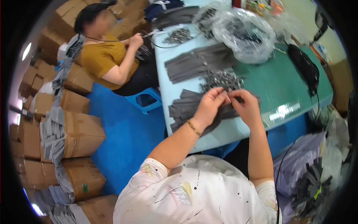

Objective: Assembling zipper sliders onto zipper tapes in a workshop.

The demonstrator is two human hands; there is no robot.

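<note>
Both my hands meet over the near part of the table [235, 128], fingertips almost touching. My left hand [207, 106] pinches the end of a dark grey strip [215, 121] that looks like zipper tape; the strip hangs below the fingers. My right hand [247, 108] is closed in a pinch at the same spot, on something too small to make out. Just beyond the fingers lies a heap of small shiny metal pieces [222, 79], possibly zipper sliders. A stack of dark grey strips [184, 106] rests left of my hands, partly behind my left wrist.
Farther up lie another strip stack [197, 62], a clear plastic bag [244, 35] and a second metal heap [178, 35]. A black bag [302, 69] sits at right. A co-worker [108, 59] sits at left on a blue stool [146, 101], near cardboard boxes [84, 132].
</note>
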